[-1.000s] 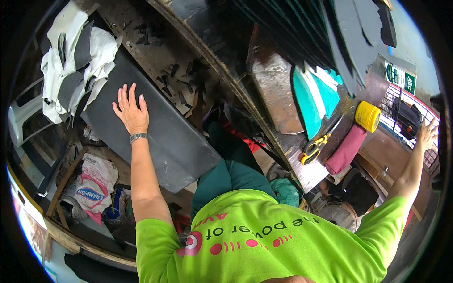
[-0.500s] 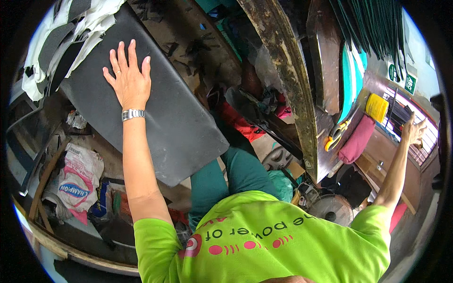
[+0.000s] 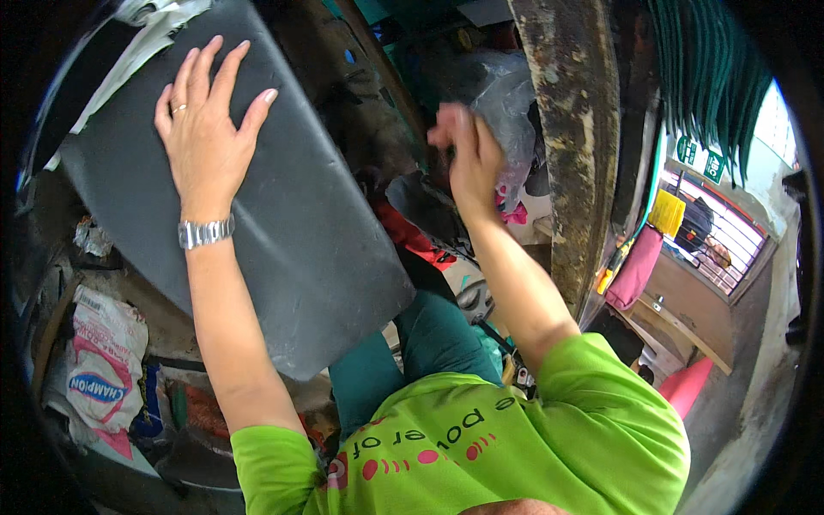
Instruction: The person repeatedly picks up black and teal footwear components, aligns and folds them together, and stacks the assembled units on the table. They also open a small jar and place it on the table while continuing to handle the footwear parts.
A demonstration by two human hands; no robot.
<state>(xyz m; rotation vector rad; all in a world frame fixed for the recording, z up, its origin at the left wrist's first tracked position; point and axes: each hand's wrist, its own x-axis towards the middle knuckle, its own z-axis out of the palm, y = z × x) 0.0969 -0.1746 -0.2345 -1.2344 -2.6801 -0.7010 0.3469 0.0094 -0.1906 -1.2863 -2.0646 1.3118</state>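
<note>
We found the black panel point(image 3: 300, 223) slanting across the person's left side, its near end overlapping the green trousers point(image 3: 446, 339) in our view; we could not tell whether it bore on the thighs or what propped it from below.

The left hand point(image 3: 204, 137) lay palm down on the panel's upper part, fingers fanned and thumb held out, gripping no edge. We judged this the first weakness: a flat palm on a smooth face offered little hold, so a push off-centre could have made the panel slide or tip. We also noted the metal watch point(image 3: 206, 233) just above the panel's face; a dropped wrist could have scratched it.

The right hand point(image 3: 475, 163) was blurred, over the gap between the panel and the worn table edge point(image 3: 573, 129). Its fingers looked bent and close together; whether they pinched anything we could not tell. A quick swing there could have knocked the knuckles on that rough edge or snagged the clear plastic point(image 3: 513, 112) beside it.

Pale sheets point(image 3: 142, 56) overlapped the panel's far left corner in view. Had the panel shifted, they could have been dragged or creased. Red material point(image 3: 412, 232) lay near the panel's right side, close to the legs, and we considered it a possible catch for a foot or a slipping corner.
</note>
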